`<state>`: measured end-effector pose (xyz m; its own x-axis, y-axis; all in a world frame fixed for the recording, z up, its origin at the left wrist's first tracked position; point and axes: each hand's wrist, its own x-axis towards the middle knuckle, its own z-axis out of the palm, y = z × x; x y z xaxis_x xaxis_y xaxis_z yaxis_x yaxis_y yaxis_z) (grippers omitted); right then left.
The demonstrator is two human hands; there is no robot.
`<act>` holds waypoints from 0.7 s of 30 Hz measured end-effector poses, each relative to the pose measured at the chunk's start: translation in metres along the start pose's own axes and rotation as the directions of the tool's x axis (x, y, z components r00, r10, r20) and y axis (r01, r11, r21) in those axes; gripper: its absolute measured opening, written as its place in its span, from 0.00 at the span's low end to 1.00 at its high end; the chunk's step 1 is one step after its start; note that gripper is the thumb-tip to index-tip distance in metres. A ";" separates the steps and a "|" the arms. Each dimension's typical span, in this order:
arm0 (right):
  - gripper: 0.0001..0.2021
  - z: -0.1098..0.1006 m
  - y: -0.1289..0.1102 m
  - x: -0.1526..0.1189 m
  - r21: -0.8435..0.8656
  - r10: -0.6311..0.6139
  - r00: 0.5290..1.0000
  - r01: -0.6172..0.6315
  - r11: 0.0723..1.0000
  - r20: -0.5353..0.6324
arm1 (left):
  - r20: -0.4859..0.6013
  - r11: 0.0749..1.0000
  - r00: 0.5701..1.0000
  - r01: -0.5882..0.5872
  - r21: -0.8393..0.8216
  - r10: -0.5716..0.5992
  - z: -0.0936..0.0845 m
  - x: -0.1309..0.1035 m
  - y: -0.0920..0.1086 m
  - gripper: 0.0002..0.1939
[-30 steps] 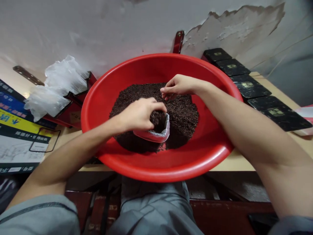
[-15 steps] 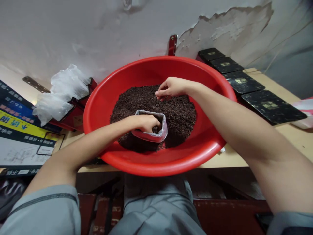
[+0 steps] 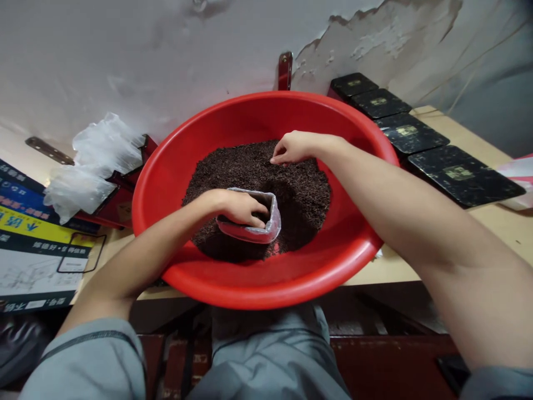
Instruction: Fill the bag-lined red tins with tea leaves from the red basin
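A red box lined with a clear plastic bag sits on the heap of dark, dry, tea-like leaves inside a large red basin. My left hand reaches over the box's left side, thumb and fingers apart and dipping into its mouth. What lies under those fingers is mostly hidden. Above the leaves, behind the box, my right hand hovers with thumb and fingertips pinched together. Whether a few leaves are in that pinch I cannot make out.
Several black lids or flat tins line the table's right side. At left stand red boxes with clear plastic bags in them, beside a printed carton. A peeling wall rises behind the basin; the wooden table supports it.
My left hand has loosened, its fingers now straighter and higher in the box's mouth. My right hand stays pinched over the leaves. The whole view has shifted slightly.
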<state>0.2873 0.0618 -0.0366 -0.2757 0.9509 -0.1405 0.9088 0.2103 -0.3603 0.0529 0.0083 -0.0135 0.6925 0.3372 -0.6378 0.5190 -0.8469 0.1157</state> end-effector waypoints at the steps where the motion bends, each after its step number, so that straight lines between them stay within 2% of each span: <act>1: 0.20 0.000 -0.001 0.000 -0.005 0.005 1.000 -0.005 1.000 0.007 | 0.022 0.999 0.999 -0.037 -0.009 0.037 -0.006 -0.008 0.000 0.28; 3: 0.20 0.000 -0.003 0.000 -0.010 0.007 1.000 -0.007 1.000 0.012 | 0.020 0.997 0.999 -0.047 -0.061 0.048 -0.016 -0.022 -0.001 0.27; 6: 0.22 0.001 -0.001 0.003 -0.024 -0.015 1.000 0.015 1.000 -0.002 | -0.054 0.976 0.999 -0.015 -0.215 0.004 -0.020 -0.037 -0.006 0.28; 8: 0.23 0.002 0.003 0.005 -0.030 -0.021 1.000 0.021 0.999 -0.004 | -0.131 0.931 0.991 -0.041 -0.363 -0.007 -0.018 -0.044 -0.014 0.28; 10: 0.23 0.003 0.007 0.008 -0.031 -0.020 1.000 0.020 0.999 -0.004 | -0.237 0.853 0.971 -0.104 -0.512 -0.024 -0.016 -0.052 -0.030 0.31; 12: 0.23 0.003 0.009 0.010 -0.023 -0.033 0.999 0.033 0.999 -0.005 | -0.387 0.816 0.915 -0.136 -0.562 -0.114 -0.014 -0.059 -0.053 0.39; 13: 0.24 0.002 0.009 0.010 -0.017 -0.041 0.999 0.041 0.999 -0.007 | -0.467 0.837 0.863 -0.105 -0.537 -0.191 -0.013 -0.061 -0.067 0.42; 15: 0.24 0.002 0.009 0.011 -0.009 -0.048 0.999 0.048 0.999 -0.007 | -0.556 0.900 0.759 0.089 -0.427 -0.338 -0.006 -0.063 -0.093 0.43; 16: 0.24 0.003 0.009 0.012 -0.006 -0.046 0.999 0.046 0.999 -0.005 | -0.529 0.904 0.750 0.219 -0.368 -0.397 -0.001 -0.061 -0.105 0.44; 18: 0.24 0.004 0.011 0.014 -0.003 -0.038 0.999 0.038 0.999 0.000 | -0.291 0.859 0.812 0.443 -0.255 -0.505 0.017 -0.053 -0.123 0.54; 19: 0.23 0.005 0.013 0.016 -0.002 -0.042 0.999 0.042 0.999 0.001 | -0.138 0.830 0.824 0.517 -0.210 -0.549 0.027 -0.048 -0.129 0.60; 20: 0.23 0.007 0.015 0.018 -0.001 -0.052 0.999 0.052 0.999 0.000 | -0.015 0.805 0.817 0.565 -0.182 -0.577 0.038 -0.042 -0.132 0.64; 21: 0.22 0.008 0.018 0.019 -0.001 -0.067 0.998 0.067 0.998 -0.006 | 0.057 0.786 0.803 0.593 -0.172 -0.593 0.049 -0.035 -0.134 0.67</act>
<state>0.2957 0.0821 -0.0531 -0.3341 0.9361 -0.1104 0.8887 0.2738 -0.3678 -0.0654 0.0895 -0.0438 0.2197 0.7496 -0.6243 0.9053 -0.3952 -0.1559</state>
